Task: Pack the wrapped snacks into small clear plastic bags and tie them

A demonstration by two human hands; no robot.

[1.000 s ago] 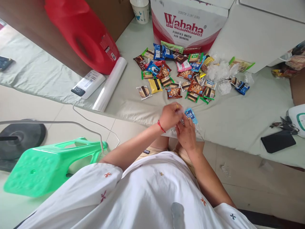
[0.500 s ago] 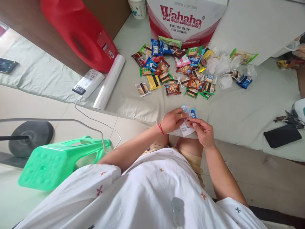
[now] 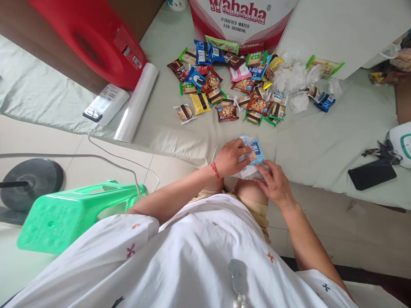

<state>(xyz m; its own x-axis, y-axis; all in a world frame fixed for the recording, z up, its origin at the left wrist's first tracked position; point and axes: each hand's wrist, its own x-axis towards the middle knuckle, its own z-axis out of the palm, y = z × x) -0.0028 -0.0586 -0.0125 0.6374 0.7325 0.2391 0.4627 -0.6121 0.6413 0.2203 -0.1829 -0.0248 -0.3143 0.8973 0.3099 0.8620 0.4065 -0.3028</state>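
At the front edge of the covered surface, just above my knees, is a blue and white snack packet with clear plastic wrap around its lower part. My left hand lies over the packet's left side, its bent fingers pressing it. On the lower right edge, my right hand pinches the wrap between thumb and forefinger. Beyond both hands spreads a pile of small wrapped biscuits in brown, blue, yellow and green-edged packets.
Crumpled clear wrappers lie right of the pile. Behind it stands a Wahaha carton. To the left are a red jug, a plastic film roll and a white device. A black phone lies far right; a green stool is on its side.
My hands have moved slightly apart; my right hand has shifted down and right along the wrap. More of the packet's blue front shows. The whole view has shifted a little.
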